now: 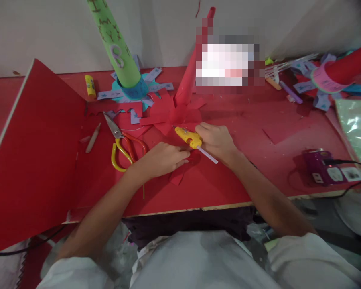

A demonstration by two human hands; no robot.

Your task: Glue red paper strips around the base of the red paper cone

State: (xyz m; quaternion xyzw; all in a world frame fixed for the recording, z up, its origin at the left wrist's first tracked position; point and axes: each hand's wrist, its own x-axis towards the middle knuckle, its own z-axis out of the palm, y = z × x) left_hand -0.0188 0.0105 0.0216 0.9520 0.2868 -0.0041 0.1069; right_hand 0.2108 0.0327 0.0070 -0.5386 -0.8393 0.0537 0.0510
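My right hand (215, 140) is closed around a small yellow glue gun (188, 136). A pale glue stick (208, 154) sticks out of its back end, and the nozzle points up and left. Beside it, my left hand (167, 158) pinches a red paper strip (177, 176) low over the table. Just past the nozzle stands a tall red paper cone (188, 82) with red paper flaps (164, 110) spread round its foot. Scissors (116, 130) with red and yellow handles lie left of my left hand.
A red board (39, 160) stands upright at the left. Behind are a green paper cone (123, 60) and a yellow glue tube (90, 87). At the right lie a purple electrical box (323, 168) with a black cable and another red cone (351, 66). A wall backs the table.
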